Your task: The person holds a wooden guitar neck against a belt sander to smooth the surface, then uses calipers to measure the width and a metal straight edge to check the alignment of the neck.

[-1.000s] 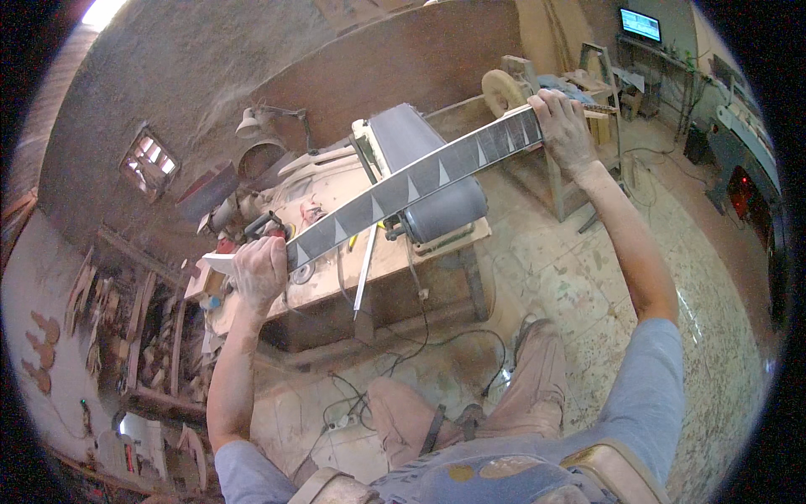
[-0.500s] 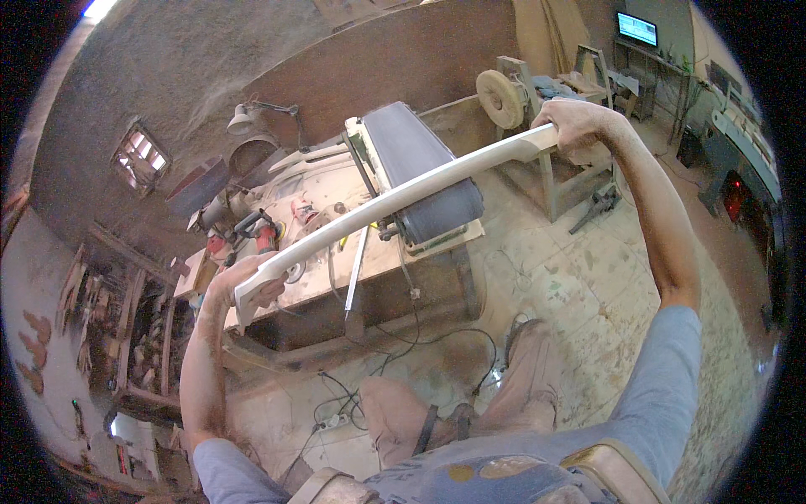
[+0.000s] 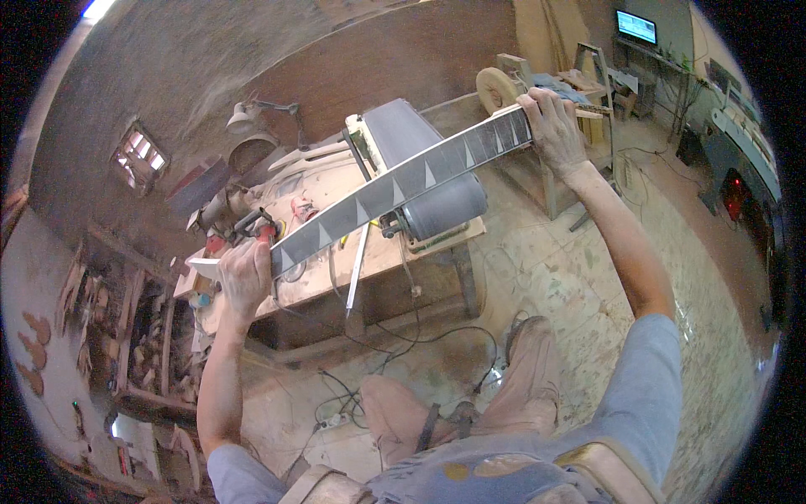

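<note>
A guitar neck (image 3: 379, 200) spans the gap between my hands, raised in front of the bench and slanting up to the right. Its dark fingerboard with pale triangular inlays faces me. My left hand (image 3: 245, 273) is closed round the neck's left end, where a pale tip sticks out past the fingers. At the right end, my right hand (image 3: 554, 130) grips it with the fingers over the top edge. Behind the neck stands a belt sander (image 3: 405, 133) with a wide grey belt; the neck hides part of it. I cannot tell whether the two touch.
The dusty workbench (image 3: 361, 298) carries red power tools (image 3: 264, 231) and a desk lamp (image 3: 242, 118). A buffing wheel (image 3: 497, 91) stands on a frame at the back right. Black cables (image 3: 453, 334) lie on the floor by my legs. Wooden shelves (image 3: 138, 336) are at the left.
The neck has been rolled over: its pale side faced me before, and now the fingerboard does. Both hands have shifted their hold, the right one moving slightly left.
</note>
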`<state>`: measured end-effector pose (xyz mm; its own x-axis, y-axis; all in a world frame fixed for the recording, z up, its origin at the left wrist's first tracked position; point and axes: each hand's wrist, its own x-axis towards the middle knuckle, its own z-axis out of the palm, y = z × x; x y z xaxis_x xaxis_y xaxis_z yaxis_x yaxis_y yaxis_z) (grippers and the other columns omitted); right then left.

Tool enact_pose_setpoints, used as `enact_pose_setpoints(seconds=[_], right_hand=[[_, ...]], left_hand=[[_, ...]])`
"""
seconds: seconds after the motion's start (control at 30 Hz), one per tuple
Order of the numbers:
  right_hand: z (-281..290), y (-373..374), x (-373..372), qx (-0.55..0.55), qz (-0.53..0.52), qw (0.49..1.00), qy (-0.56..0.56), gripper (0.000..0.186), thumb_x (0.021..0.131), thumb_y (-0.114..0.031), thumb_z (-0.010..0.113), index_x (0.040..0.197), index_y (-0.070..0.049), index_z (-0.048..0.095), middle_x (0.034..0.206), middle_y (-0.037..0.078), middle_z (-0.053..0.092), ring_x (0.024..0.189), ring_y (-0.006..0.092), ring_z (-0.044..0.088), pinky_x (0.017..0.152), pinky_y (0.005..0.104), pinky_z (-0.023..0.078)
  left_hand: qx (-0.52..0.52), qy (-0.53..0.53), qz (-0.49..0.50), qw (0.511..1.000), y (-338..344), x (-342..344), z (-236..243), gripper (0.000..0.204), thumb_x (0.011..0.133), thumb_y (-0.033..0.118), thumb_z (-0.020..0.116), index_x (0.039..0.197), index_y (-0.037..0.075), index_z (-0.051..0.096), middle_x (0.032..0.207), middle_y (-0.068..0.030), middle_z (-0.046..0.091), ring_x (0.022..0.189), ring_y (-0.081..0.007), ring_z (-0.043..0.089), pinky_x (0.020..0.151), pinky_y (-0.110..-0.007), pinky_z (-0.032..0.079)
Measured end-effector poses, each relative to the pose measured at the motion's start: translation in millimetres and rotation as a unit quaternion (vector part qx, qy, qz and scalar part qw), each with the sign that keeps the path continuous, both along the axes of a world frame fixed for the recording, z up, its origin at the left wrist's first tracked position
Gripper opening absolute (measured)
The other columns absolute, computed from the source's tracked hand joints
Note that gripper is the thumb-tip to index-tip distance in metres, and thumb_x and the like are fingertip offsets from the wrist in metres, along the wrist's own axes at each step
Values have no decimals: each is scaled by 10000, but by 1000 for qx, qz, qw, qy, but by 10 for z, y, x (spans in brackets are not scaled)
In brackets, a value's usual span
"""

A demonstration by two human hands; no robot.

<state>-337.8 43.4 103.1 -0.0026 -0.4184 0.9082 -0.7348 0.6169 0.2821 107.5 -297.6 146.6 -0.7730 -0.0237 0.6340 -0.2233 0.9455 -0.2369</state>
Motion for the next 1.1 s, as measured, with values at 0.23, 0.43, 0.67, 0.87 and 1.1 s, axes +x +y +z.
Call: enact_pose_setpoints(seconds=[0.23,0.43,0.67,0.87,1.1], right_hand=[[421,419,-92,261,159,912,-274,425,673,-43,705,1098,-18,698,1037,146,698,1014,325,652,921,383,505],[942,398,-258,407,73,795,-443,496,605,-21,684,1101,-32,656,1042,168,678,1047,322,644,910,364,503],[60,718,-828,77,-4,994,-74,487,792,-16,643,1256,-84,509,1274,149,575,1264,346,521,996,427,442],[266,983,-939,150,70,957,-236,419,803,-137,704,1214,-65,669,1241,147,679,1144,330,644,984,421,497],[612,1012,-891,282,13,909,-307,531,704,1,693,1227,-6,605,1243,173,643,1184,354,587,1012,405,475]], left_hand=[[380,-222,11,898,-1,-71,159,192,1036,204,492,1026,38,587,649,-47,576,512,-217,554,501,-342,433],[483,-300,-12,823,26,-216,204,196,951,163,582,1117,60,592,645,-31,591,527,-158,580,468,-313,449],[-58,-102,39,992,632,-978,3,284,926,120,552,1197,37,583,722,-177,657,685,-352,683,610,-465,526],[45,-169,-111,978,400,-1209,-193,254,958,139,537,1181,26,580,779,-196,666,758,-351,701,661,-493,531],[63,-165,-153,972,476,-1156,-97,301,983,182,531,1235,22,570,866,-206,687,825,-344,713,694,-491,555]])
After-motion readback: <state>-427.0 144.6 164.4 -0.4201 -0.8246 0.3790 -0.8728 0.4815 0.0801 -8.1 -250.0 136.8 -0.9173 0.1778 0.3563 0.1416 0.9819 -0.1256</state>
